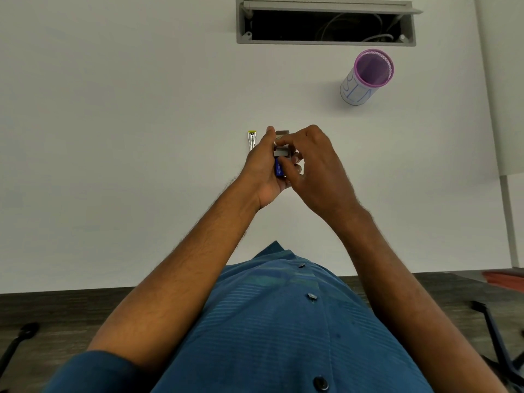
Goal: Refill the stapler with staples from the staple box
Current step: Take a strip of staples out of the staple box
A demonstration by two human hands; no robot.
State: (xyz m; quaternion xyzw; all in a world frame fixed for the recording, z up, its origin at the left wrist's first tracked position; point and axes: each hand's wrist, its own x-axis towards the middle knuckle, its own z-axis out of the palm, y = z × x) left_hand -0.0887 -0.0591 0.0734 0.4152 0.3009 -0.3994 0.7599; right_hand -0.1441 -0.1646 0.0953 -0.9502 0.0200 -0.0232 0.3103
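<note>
My left hand (262, 168) holds a small blue staple box (279, 169) above the middle of the white desk (127, 137). The box's inner tray is slid out at the far end, with grey staples (281, 151) showing in it. My right hand (312, 163) is over the box, its thumb and fingertips pinched on the staples. The stapler (251, 139), metal with a yellow tip, lies on the desk just left of my left hand, mostly hidden behind it.
A purple mesh pen cup (365, 76) stands at the back right. An open grey cable hatch (326, 22) sits in the desk at the far edge. The desk's near edge runs by my shirt; chair legs (493, 330) show on the floor.
</note>
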